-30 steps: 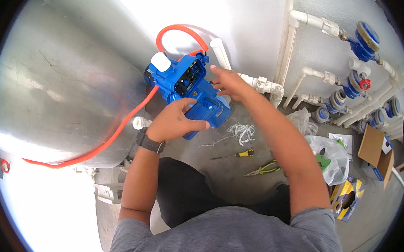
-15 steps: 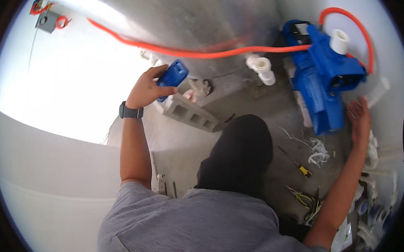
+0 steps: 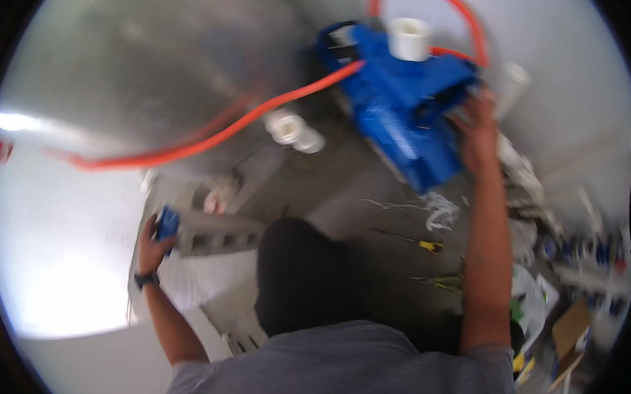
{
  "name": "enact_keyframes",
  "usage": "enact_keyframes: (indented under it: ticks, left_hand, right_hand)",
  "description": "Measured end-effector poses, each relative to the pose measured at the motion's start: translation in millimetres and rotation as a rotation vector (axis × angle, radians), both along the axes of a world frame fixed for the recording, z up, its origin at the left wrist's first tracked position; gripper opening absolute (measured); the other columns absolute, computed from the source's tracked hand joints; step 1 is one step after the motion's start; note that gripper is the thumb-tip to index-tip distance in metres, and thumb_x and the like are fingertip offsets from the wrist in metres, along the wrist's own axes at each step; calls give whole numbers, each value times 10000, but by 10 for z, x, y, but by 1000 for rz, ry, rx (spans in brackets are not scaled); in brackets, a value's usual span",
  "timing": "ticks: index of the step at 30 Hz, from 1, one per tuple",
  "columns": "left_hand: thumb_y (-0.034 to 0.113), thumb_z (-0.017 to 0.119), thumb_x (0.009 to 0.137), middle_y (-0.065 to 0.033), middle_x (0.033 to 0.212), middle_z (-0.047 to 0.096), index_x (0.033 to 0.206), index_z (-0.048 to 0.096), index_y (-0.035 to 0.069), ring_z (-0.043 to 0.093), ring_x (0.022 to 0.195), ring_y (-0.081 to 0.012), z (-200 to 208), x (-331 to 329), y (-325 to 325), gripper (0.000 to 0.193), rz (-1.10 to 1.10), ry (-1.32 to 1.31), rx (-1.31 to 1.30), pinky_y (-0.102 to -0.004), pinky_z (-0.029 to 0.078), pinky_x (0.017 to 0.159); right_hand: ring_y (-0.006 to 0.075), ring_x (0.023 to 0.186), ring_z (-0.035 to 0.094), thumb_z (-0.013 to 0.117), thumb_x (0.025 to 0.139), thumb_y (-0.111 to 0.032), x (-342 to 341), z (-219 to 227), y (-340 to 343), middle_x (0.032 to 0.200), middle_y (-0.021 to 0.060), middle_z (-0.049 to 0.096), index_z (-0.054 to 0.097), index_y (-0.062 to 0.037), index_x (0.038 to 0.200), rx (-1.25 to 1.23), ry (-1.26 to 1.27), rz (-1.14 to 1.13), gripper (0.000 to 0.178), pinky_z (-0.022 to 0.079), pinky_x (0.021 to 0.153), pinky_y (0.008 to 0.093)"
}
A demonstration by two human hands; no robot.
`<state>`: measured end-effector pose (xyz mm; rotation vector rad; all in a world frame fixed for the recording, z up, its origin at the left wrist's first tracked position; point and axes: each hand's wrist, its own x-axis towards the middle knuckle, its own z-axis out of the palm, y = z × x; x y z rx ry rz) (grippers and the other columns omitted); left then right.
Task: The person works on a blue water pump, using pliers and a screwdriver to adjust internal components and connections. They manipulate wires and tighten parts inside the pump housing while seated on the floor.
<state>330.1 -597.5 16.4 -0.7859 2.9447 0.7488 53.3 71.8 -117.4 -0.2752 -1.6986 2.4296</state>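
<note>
Blue pump (image 3: 396, 126), slanting far-left to near-right, lies just left of the right hand (image 3: 479, 130), its hold unclear, while the left hand (image 3: 150, 252) has fingers closed around a blue cover (image 3: 167, 223).

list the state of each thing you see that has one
left hand, holding the blue piece
blue piece, held
right hand, at the blue pump, contact unclear
blue pump, opening uncovered
orange hose, bent
white string, tangled
screwdriver, lying down
pliers, lying down, jaws too blurred to tell
cardboard box, open
</note>
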Motion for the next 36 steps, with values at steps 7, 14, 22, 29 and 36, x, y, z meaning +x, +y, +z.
enact_keyframes:
  ticks: [7,14,22,29,36]
  left_hand:
    - [160,832,745,-239,1514,480,1549,400,5,454,1413,-378,-35,87,116,926,-84,32,-157,-443,340,1194]
    - [77,756,827,-171,1406,579,1437,534,4,550,1319,-315,858,-573,1838,653,-442,399,-244,-443,424,1118]
    - [131,773,848,-194,1119,725,1209,688,-4,699,1034,-319,1216,-1903,4672,394,-1270,456,-168,-394,531,916]
    - [329,697,900,-252,1020,745,1100,729,-43,735,946,-352,539,-3344,5931,424,-1073,408,-411,-407,563,864]
    - [390,695,845,-223,902,750,865,790,36,736,911,-349,190,-4116,6233,367,-934,71,-553,-437,575,814]
  right_hand:
    - [257,1297,477,435,1063,-559,-176,132,-195,1437,119,510,378,-146,1567,-281,81,-47,654,361,1068,490]
    - [157,1081,565,633,1025,-247,-426,36,-287,1222,61,634,602,-5,1331,-560,193,-221,391,433,993,323]
    - [124,1048,587,641,1026,-141,-515,99,-438,1147,34,660,647,-22,1270,-671,340,-387,271,456,987,296]
    - [147,1139,557,648,1023,-171,-465,167,-405,1202,47,653,639,-31,1280,-679,350,-380,292,395,1056,319]
    - [144,1149,552,681,1002,-184,-449,114,-364,1220,23,654,644,-74,1292,-797,375,-356,312,386,1059,319]
